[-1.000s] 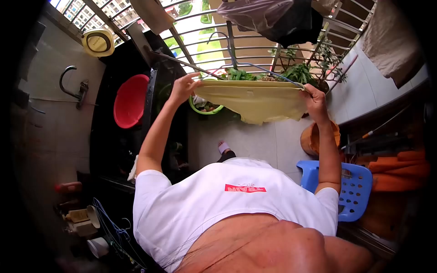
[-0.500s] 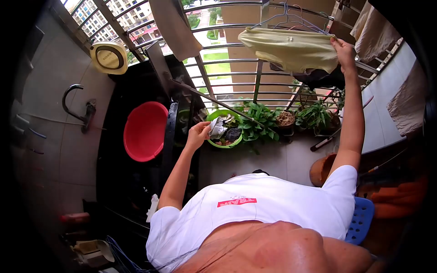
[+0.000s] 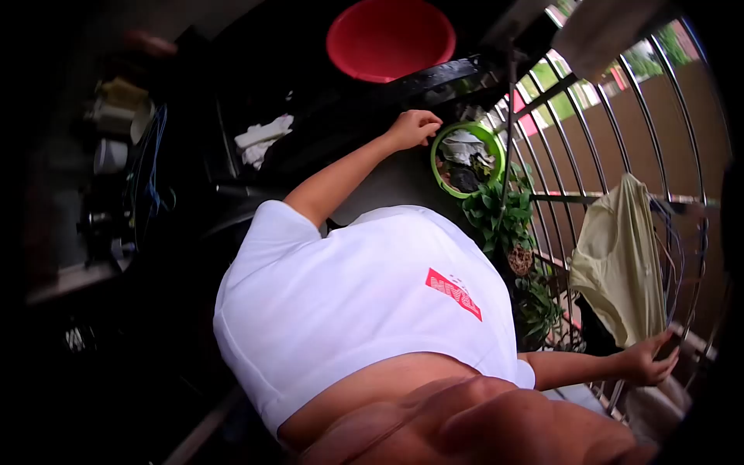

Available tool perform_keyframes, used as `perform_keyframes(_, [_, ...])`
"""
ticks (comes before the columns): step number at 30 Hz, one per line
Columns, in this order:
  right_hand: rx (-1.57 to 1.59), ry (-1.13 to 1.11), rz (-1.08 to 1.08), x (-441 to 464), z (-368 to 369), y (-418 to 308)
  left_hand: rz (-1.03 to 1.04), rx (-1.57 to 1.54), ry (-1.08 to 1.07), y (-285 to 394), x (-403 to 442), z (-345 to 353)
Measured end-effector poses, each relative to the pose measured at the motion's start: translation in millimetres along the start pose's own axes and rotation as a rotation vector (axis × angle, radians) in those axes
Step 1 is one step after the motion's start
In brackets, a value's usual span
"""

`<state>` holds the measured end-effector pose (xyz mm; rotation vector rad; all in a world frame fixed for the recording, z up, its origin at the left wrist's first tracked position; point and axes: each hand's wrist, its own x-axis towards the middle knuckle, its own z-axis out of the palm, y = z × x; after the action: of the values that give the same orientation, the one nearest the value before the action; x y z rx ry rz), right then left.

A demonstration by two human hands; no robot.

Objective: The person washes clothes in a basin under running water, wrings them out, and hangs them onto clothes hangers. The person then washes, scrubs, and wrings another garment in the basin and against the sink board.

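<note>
My left hand hangs beside the round green basin, fingers loosely bent and a little apart, with nothing visible in them. Inside the basin lie a grey-white crumpled piece and a dark lump; I cannot make out what they are. Over at the right, my right hand is closed on the edge of a pale yellow garment. The garment hangs from hangers by the window bars.
A red basin stands on the dark counter at the top. Leafy plants grow beside the green basin, along the metal bars. A white cloth lies at the left. A metal pole crosses near the basin.
The view has swung left and turned, so the bars and garment now appear at the right. My left hand no longer overlaps the basin's edge. My right hand stays at the garment.
</note>
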<state>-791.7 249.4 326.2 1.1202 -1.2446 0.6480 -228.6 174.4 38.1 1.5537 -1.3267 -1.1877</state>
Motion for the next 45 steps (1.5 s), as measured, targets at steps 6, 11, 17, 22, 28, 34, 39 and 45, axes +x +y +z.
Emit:
perform_keyframes(6, [1.257,-0.741,0.502,-36.9,32.6,-233.4,-0.035,-0.162,0.045,-1.4,0.9,46.6])
perform_keyframes(11, [1.822,-1.025,-0.060,-78.8,26.8,-383.7,-0.068,-0.139,0.150,-6.2,-7.4,8.0])
perform_keyframes(17, [2.111,-1.100,-0.411,-59.9,-7.7,-491.3,0.004,0.200,0.758,-70.2,-25.5,-126.6])
perform_keyframes(22, [2.105,-1.307,-0.369,-50.0,-11.7,-574.1,-0.430,0.638,0.884,-111.1,-48.5,-247.0])
perform_keyframes(28, [2.127,-1.591,-0.231,-50.3,-27.6,-676.6,-0.775,0.843,0.494,-154.1,-10.8,-334.4])
perform_keyframes(34, [2.121,-2.143,0.224,-95.6,-37.9,-768.3,-0.467,0.342,0.791,-233.3,26.4,-378.5])
perform_keyframes(39, [2.111,-2.116,0.243,-113.0,-32.2,-830.1,-0.279,0.140,0.584,-128.6,73.5,-334.4])
perform_keyframes(45, [2.094,-2.231,0.173,-100.0,13.4,-864.4,-0.476,0.555,0.655,-97.1,28.0,-379.6])
